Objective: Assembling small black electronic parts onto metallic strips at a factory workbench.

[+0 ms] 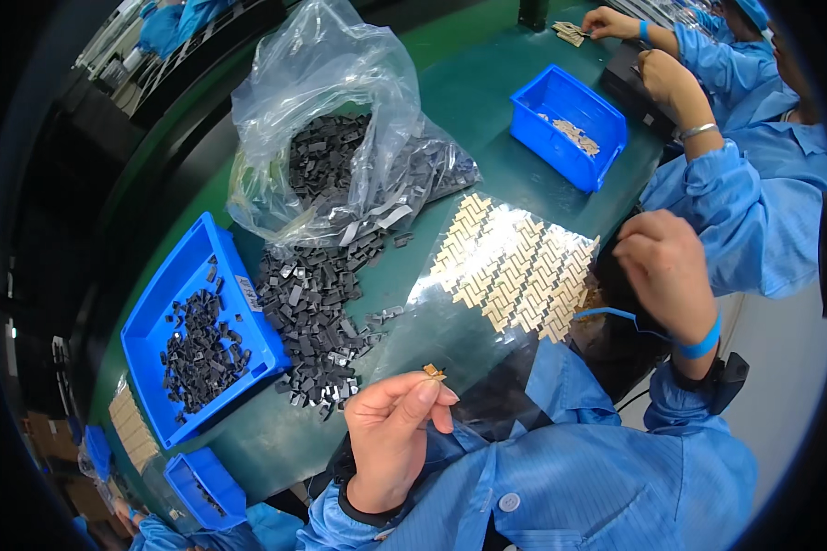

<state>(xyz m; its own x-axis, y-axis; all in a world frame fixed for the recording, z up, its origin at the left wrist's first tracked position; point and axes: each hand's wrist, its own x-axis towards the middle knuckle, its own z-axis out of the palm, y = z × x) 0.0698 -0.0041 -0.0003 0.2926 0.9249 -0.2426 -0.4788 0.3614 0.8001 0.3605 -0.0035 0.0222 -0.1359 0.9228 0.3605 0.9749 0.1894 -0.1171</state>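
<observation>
Thumb and fingers of my left hand (390, 441) pinch a small tan part (434, 371) with a dark bit on it, in front of my chest. My right hand (666, 271), wearing a blue wrist strap, is raised at the right with its fingers curled together; what they hold, if anything, does not show. Next to it, a clear sheet (416, 323) carries neat slanted rows of tan parts (519, 266). Left of the sheet spreads a loose heap of small black pieces (312, 308).
Behind the heap stands a clear plastic bag (326, 64) of black pieces. A large blue tray (142, 344) and smaller blue bin (230, 473) are at left. Another blue bin (570, 84) with tan parts stands far right, near co-workers' hands (671, 87) over the green table (469, 83).
</observation>
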